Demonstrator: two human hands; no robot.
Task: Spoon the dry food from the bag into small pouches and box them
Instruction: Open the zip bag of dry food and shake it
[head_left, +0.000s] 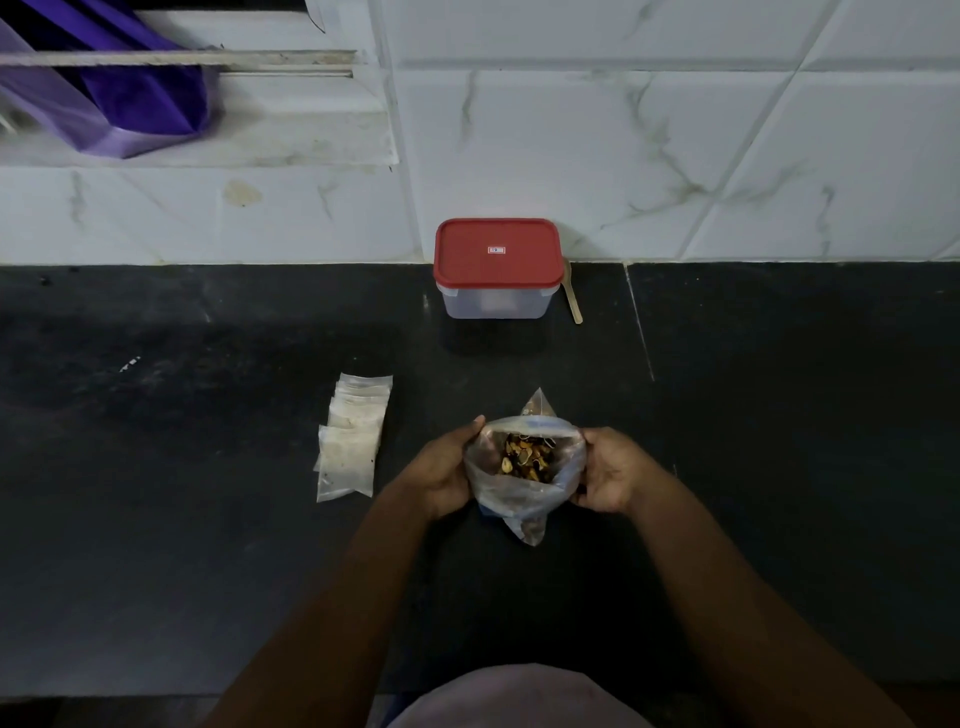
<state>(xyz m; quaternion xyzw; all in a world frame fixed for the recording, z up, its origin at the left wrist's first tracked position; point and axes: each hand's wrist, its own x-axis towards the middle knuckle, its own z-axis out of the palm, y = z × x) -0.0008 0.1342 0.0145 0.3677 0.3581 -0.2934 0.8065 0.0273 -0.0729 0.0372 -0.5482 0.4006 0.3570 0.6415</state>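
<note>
The bag (519, 499) is held over the middle of the dark desk (208, 467), its mouth pulled wide so that the dry food (524, 457) is seen inside. It is gripped on each side: the left hand (447, 467) and the right hand (610, 470) are curled round the plastic edges. The task is judged to be only at its start. The small pouches (350, 441) lie in a flat stack left of the bag (they seem unfilled). The wooden spoon (573, 301) lies untouched beside the box (497, 299), which is closed by its red lid (497, 252). All spooning and boxing is left.
</note>
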